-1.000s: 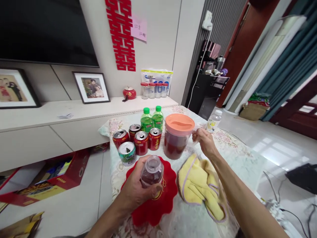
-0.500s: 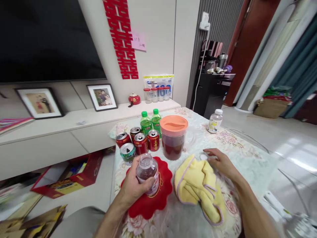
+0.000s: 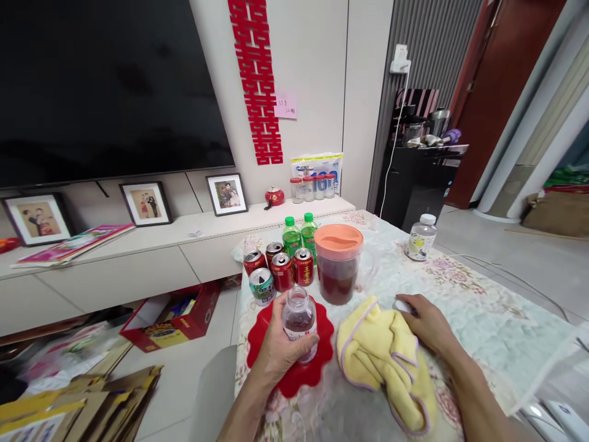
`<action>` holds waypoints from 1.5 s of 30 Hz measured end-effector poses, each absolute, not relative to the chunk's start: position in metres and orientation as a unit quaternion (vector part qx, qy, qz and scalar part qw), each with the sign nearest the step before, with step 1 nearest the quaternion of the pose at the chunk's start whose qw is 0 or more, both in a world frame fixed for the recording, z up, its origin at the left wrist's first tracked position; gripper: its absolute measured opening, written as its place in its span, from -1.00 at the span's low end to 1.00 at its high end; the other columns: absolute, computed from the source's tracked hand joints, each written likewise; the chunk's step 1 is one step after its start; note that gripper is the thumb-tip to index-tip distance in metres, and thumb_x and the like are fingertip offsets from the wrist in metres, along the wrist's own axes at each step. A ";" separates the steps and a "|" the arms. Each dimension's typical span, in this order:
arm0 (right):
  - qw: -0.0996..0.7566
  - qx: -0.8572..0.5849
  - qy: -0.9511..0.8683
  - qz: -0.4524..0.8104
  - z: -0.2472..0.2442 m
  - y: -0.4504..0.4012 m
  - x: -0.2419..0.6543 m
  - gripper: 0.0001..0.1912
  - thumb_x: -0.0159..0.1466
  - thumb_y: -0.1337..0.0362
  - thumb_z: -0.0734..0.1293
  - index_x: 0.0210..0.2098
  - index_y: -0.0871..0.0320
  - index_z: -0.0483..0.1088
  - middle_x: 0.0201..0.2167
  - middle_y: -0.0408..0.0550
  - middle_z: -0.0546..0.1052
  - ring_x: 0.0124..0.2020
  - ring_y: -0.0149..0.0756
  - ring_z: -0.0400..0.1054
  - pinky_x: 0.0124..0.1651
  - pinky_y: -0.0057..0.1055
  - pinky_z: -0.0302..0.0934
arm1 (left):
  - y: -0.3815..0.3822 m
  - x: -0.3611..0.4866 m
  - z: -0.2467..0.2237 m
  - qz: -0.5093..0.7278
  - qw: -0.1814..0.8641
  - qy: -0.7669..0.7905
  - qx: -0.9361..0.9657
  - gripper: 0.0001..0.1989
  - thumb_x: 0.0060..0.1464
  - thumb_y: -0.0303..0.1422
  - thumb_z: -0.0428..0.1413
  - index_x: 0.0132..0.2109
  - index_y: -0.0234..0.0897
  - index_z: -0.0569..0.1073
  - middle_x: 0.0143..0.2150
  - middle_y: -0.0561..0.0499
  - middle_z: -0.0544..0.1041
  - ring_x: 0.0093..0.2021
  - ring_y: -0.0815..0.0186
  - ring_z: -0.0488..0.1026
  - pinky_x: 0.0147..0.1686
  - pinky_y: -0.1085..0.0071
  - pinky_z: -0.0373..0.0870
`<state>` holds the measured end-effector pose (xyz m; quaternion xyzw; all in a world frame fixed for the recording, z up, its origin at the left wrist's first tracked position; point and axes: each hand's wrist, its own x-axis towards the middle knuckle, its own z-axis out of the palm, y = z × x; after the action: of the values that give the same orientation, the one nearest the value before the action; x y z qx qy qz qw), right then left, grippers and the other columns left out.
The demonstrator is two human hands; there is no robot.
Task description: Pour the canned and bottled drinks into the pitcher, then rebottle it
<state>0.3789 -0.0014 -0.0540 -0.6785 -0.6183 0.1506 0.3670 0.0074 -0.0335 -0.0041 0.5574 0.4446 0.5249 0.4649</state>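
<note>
My left hand (image 3: pixel 283 347) is wrapped round an uncapped clear bottle (image 3: pixel 299 316), upright over a red scalloped plate (image 3: pixel 322 347). Behind a crumpled yellow cloth (image 3: pixel 381 350), my right hand (image 3: pixel 426 319) has its fingers closed on a small white cap (image 3: pixel 404 306). A pitcher with an orange lid (image 3: pixel 338 242) and dark red liquid stands behind the plate. Left of the pitcher are several cans (image 3: pixel 282 271) and two green-capped bottles (image 3: pixel 292 236).
A white-capped bottle (image 3: pixel 421 238) stands on the table's right part. Behind the table, a white cabinet (image 3: pixel 193 236) bears framed photos (image 3: pixel 227 193) and red-lidded jars (image 3: pixel 308 189). An open red box (image 3: pixel 172 319) and flattened cardboard (image 3: pixel 92 405) lie on the floor at left.
The camera view has shifted, so the scene sits further right. My right fingers have closed on the white cap. My left hand still holds the bottle over the plate.
</note>
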 end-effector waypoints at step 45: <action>0.517 -0.276 -0.772 0.246 0.063 -0.016 0.163 -0.75 0.37 0.29 0.38 0.03 0.11 0.54 -0.05 0.00 0.61 -0.01 -0.22 0.52 0.07 -0.39 0.37 | -0.046 0.041 -0.003 0.566 0.309 0.542 0.539 -0.37 -0.10 -0.23 0.28 0.13 -0.28 0.34 -0.03 -0.24 0.63 -0.16 0.01 0.65 -0.21 0.20 0.61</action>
<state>0.1632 -0.0161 0.0633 -0.2757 -0.7718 0.2461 0.5174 0.0414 -0.0462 -0.0027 0.5388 0.5418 0.5660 0.3095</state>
